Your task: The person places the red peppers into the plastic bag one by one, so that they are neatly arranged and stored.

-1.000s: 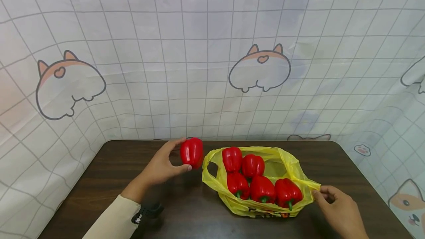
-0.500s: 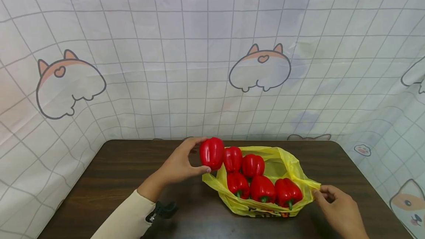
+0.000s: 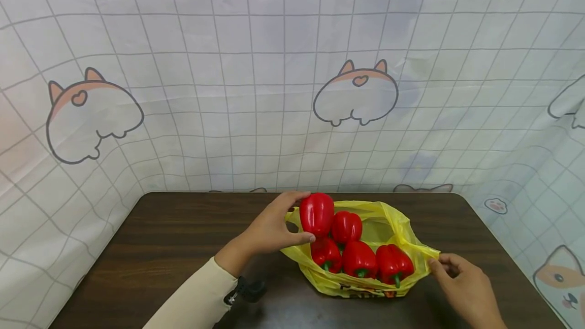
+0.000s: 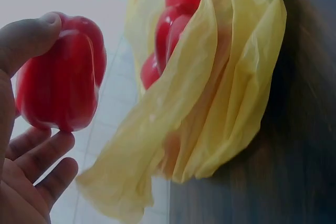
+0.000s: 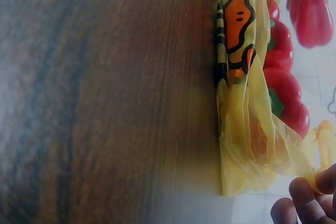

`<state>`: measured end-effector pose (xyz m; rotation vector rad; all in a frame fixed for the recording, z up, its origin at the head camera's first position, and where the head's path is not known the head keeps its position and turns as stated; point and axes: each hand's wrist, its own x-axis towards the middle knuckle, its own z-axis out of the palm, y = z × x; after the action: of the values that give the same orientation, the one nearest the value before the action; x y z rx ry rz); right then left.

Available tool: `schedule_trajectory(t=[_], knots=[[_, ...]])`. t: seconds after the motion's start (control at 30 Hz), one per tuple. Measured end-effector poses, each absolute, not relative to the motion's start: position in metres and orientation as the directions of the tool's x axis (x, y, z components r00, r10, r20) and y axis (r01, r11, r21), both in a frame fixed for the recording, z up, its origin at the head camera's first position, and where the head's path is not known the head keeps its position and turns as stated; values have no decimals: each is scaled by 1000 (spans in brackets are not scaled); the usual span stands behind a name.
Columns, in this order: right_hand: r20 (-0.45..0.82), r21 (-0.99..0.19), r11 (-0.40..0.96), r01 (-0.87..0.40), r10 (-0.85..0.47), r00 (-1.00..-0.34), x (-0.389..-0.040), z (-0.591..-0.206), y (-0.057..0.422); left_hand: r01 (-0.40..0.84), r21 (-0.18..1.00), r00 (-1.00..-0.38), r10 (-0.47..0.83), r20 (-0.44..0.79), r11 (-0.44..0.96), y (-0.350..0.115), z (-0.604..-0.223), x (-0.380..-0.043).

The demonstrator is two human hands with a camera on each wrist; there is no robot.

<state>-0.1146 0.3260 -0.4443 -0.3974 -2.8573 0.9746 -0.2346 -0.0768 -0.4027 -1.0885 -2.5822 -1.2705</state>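
Observation:
My left hand (image 3: 269,230) holds a red bell pepper (image 3: 317,215) between thumb and fingers, over the left side of a yellow plastic bag (image 3: 315,281). In the left wrist view, this bell pepper (image 4: 60,85) is apart from the bag (image 4: 241,77), raised clear of it. Several more red bell peppers (image 3: 359,259) lie inside the bag's wide mouth, some with green stems showing. The held one hides part of the bag's back left from the head camera. At the bag's right corner, my right hand (image 3: 470,291) pinches the rim between thumb and fingers.
The bag rests on a dark brown wooden table (image 3: 160,248). Behind and around the table hangs a white cloth (image 3: 256,90) with a grid and cartoon animals. A black strap (image 3: 249,291) sits on the left wrist.
My left hand has carried the bell pepper rightwards, from beside the bag to over its left part. The right hand keeps its pinch on the bag's rim in the same place.

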Motion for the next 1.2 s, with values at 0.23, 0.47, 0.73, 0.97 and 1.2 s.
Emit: schedule_trajectory(t=[0.23, 0.47, 0.73, 0.97, 1.2], knots=[[5, -617, 756, 217, 279, -960, -115, -443, 325, 603, 698, -743, 591, 314, 387, -60, -405, -232], [-2, -621, 750, 228, 289, -957, -114, -444, 324, 575, 724, -749, 601, 279, 381, -42, -407, -231], [6, -631, 743, 223, 292, -956, -113, -444, 324, 572, 722, -745, 615, 258, 390, -26, -408, -230], [1, -630, 743, 228, 294, -956, -113, -444, 325, 569, 698, -760, 601, 246, 435, -16, -409, -233], [9, -626, 748, 219, 288, -958, -114, -444, 324, 556, 693, -769, 600, 221, 458, -8, -410, -234]])
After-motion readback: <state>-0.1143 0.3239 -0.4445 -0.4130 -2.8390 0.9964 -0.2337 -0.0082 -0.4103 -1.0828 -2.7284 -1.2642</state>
